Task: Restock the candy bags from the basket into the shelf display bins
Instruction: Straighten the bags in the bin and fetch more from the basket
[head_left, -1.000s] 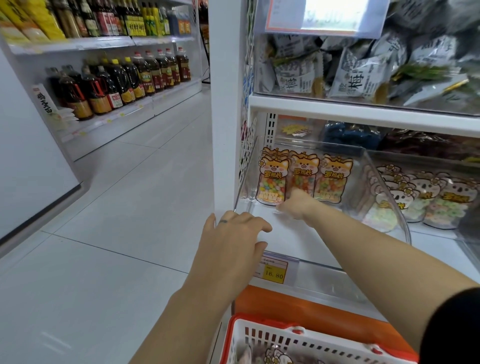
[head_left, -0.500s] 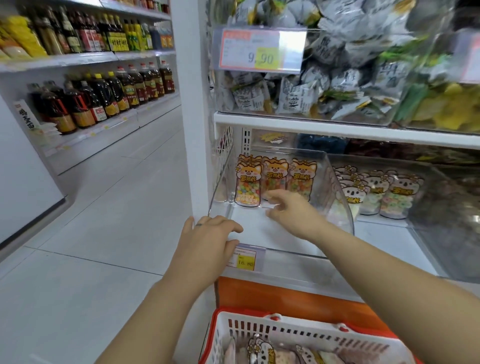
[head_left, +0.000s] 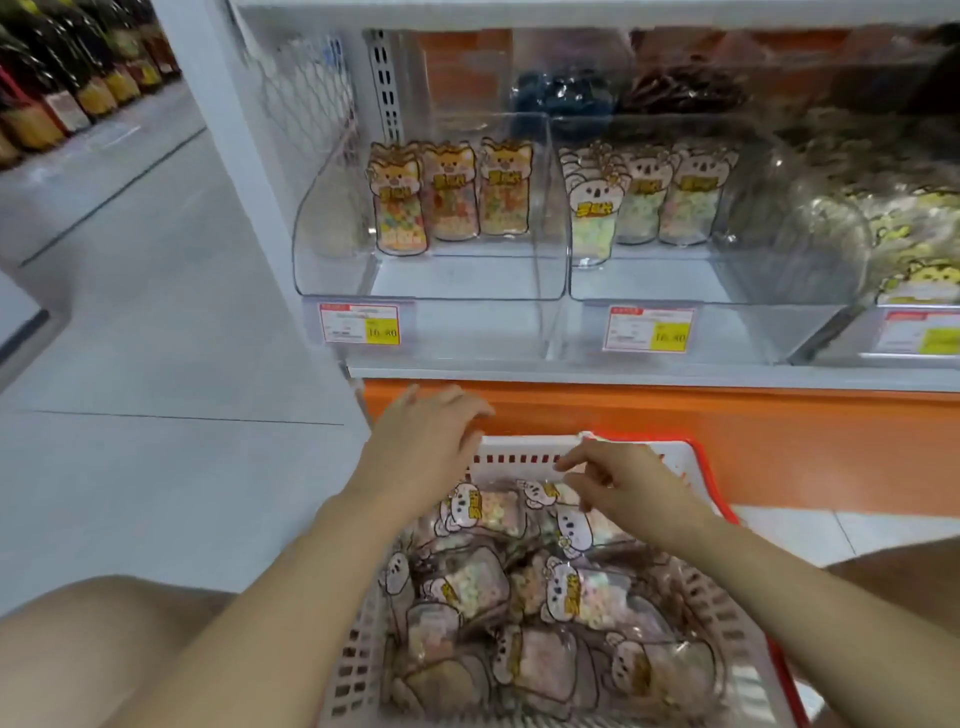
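Hovering with left grip (head_left: 426, 441) spread over the basket (head_left: 519, 446) rim, right grip (head_left: 628, 488) half-curled just above the candy bags (head_left: 571, 597), cannot tell whether pinching one.

The left hand (head_left: 426, 431) hovers with fingers spread, the right hand (head_left: 626, 486) loosely curled.

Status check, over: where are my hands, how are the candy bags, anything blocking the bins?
Left hand open over basket rim. Right hand curled above koala candy bags, grip unclear. Leftmost bin holds three orange bags at back. Nothing blocking.
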